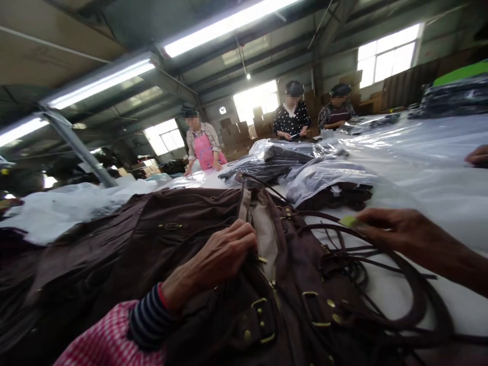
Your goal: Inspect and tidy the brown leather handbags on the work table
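Observation:
A dark brown bag (213,315) with brass buckles and a partly open zip lies in front of me, its pale lining (265,229) showing. My left hand (221,251), in a striped cuff and pink checked sleeve, has its fingers closed on the edge of that opening. The brass zip slider (273,282) sits lower down the opening. To the right, my right hand (404,234) pinches a small yellow-green piece (347,221) of a kind I cannot make out. Beneath that hand, long brown handles (414,290) loop over the white surface.
More dark brown bags (114,239) spread to the left. Plastic-wrapped bags (282,157) lie ahead. White sheeting (438,152) covers the right of the table. Another person's hand (478,155) enters at the right edge. Co-workers stand beyond, one in a pink apron (205,151).

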A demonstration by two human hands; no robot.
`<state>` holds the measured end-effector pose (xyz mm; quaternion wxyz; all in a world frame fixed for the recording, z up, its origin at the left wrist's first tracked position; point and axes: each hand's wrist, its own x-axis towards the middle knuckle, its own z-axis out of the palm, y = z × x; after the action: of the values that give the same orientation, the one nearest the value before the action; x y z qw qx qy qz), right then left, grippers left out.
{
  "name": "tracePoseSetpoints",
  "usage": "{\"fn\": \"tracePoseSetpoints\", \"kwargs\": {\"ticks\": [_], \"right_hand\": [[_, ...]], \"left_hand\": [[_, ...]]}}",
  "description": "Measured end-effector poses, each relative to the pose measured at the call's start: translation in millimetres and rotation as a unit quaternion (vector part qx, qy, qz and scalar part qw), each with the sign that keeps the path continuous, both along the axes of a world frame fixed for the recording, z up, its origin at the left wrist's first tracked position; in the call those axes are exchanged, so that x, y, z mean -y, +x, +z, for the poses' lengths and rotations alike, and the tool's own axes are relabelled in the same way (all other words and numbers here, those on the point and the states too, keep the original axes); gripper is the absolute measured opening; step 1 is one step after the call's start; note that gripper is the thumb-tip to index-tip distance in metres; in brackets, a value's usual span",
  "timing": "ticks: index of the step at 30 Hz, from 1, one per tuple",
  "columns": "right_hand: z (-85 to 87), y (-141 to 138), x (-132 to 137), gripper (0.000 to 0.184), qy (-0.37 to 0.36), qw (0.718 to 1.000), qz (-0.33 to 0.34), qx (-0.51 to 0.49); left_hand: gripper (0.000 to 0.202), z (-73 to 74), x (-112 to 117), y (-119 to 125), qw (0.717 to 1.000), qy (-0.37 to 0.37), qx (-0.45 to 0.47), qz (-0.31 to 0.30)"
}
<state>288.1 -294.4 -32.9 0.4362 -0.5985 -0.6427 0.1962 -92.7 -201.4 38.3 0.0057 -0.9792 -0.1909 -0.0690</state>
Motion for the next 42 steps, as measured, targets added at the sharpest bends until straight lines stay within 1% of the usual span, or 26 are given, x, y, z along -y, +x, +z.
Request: {"fn": "tracePoseSetpoints", "kwargs": {"ticks": [2, 3, 5, 7, 10, 13, 15, 18, 21, 25, 28, 31, 35, 38, 40, 42], "right_hand": [[17.0, -48, -18, 0.026, -0.032, 0.995, 0.064, -0.068], [24.4, -72, -27, 0.024, -0.054, 0.989, 0.094, -0.106], [35.0, -114, -45, 0.017, -0.105, 0.974, 0.136, -0.147], [39.8, -144, -62, 0.013, -0.143, 0.958, 0.182, -0.168], [40.7, -168, -81, 0.014, -0.183, 0.943, 0.214, -0.178], [41.4, -175, -93, 0.020, -0.217, 0.940, 0.199, -0.174], [42.8, -177, -100, 0.026, -0.218, 0.937, 0.199, -0.186], [43.7, -184, -108, 0.031, -0.214, 0.921, 0.238, -0.224], [43.1, -188, -110, 0.029, -0.218, 0.908, 0.265, -0.242], [44.3, -177, -102, 0.019, -0.268, 0.893, 0.290, -0.217], [44.8, -169, -99, 0.018, -0.294, 0.884, 0.303, -0.203], [44.1, -173, -103, 0.021, -0.289, 0.888, 0.286, -0.215], [47.7, -180, -107, 0.025, -0.273, 0.897, 0.266, -0.225], [50.8, -176, -103, 0.022, -0.283, 0.888, 0.297, -0.209], [49.0, -174, -101, 0.020, -0.275, 0.880, 0.320, -0.218], [44.1, -175, -101, 0.020, -0.242, 0.889, 0.317, -0.225]], "left_hand": [[0.021, 10.7, 0, 1, 0.999, 0.004, -0.041, -0.005], [0.023, 14.8, 1, 2, 0.999, 0.006, -0.053, -0.007], [0.026, 21.8, 3, 2, 0.998, 0.009, -0.066, -0.014], [0.026, 28.6, 7, 2, 0.997, 0.014, -0.073, -0.021], [0.023, 39.4, 13, 1, 0.996, 0.034, -0.081, -0.023], [0.022, 46.1, 15, 2, 0.993, 0.068, -0.098, -0.022], [0.023, 46.1, 13, 3, 0.990, 0.092, -0.106, -0.029], [0.022, 42.5, 10, 5, 0.985, 0.132, -0.108, -0.041], [0.021, 40.8, 11, 5, 0.981, 0.155, -0.116, -0.032], [0.017, 40.1, 12, 2, 0.979, 0.158, -0.130, -0.008], [0.017, 34.8, 10, 3, 0.977, 0.167, -0.133, -0.004], [0.018, 29.5, 8, 6, 0.977, 0.167, -0.130, -0.008], [0.016, 30.7, 9, 9, 0.982, 0.155, -0.108, -0.029], [0.019, 31.8, 10, 8, 0.987, 0.141, -0.076, -0.019], [0.020, 29.8, 10, 6, 0.990, 0.129, -0.054, -0.010], [0.020, 26.9, 10, 5, 0.992, 0.118, -0.033, -0.014]]}}
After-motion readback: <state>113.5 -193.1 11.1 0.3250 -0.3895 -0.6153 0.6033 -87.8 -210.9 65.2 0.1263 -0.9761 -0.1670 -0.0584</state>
